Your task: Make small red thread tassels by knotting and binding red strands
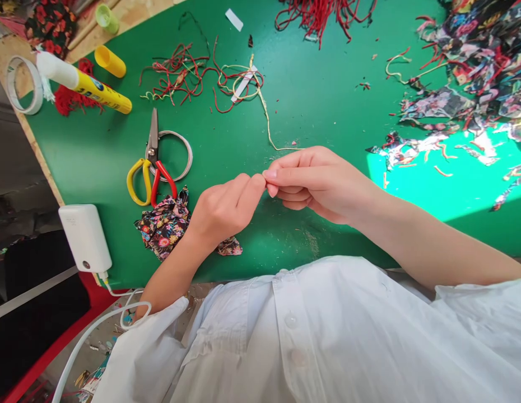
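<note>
Above the green table, my left hand point(227, 206) and my right hand point(317, 179) meet at the fingertips, both closed in a pinch. A thin pale yellow cord point(268, 120) runs from a tangle of cord down to the back of my right hand and disappears behind its fingers. Whatever sits between the left fingertips is too small to make out. Below my left wrist lies a black floral cloth point(164, 226), partly covered by the forearm. Scissors point(153, 159) with yellow and red handles rest just beyond it, overlapping a white ring point(189, 154).
Red cord tangles point(176, 73) and a red bundle point(321, 17) lie farther back. A glue stick point(86, 84), yellow cap point(110, 60) and tape roll point(24, 85) are at left. A white power bank point(84, 238) sits on the table's left edge. Floral scraps point(487, 73) cover the right.
</note>
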`<state>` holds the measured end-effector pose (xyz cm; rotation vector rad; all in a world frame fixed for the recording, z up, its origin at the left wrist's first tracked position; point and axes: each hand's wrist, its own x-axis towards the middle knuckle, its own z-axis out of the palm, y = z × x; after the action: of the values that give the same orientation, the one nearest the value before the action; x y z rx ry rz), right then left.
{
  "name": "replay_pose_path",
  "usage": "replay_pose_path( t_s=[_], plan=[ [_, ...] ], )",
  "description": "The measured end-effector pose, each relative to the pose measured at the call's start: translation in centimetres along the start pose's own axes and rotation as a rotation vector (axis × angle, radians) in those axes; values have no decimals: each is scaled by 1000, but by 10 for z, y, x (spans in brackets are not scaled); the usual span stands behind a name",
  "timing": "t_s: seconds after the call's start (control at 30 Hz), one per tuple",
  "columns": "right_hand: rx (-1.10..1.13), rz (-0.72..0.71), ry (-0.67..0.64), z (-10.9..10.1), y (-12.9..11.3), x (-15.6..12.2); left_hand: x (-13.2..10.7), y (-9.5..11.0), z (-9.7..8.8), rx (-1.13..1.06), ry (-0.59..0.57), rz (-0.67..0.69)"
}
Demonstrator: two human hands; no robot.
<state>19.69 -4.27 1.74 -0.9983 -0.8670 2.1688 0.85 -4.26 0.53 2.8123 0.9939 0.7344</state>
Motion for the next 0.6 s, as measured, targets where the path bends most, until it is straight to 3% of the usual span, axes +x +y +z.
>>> replay_pose_path(
  t_s=[0.13, 0.27, 0.6],
  plan=[
    [-22, 17, -54, -3, -3, -1, 2, -2, -2, 21, 2, 43],
    [-62, -7, -95, -3, -5, -2, 4, -1, -2, 47, 78, 73],
    [-292, -187, -159, 1, -7, -5, 4, 8, -7, -166, 192, -42]
  ],
)
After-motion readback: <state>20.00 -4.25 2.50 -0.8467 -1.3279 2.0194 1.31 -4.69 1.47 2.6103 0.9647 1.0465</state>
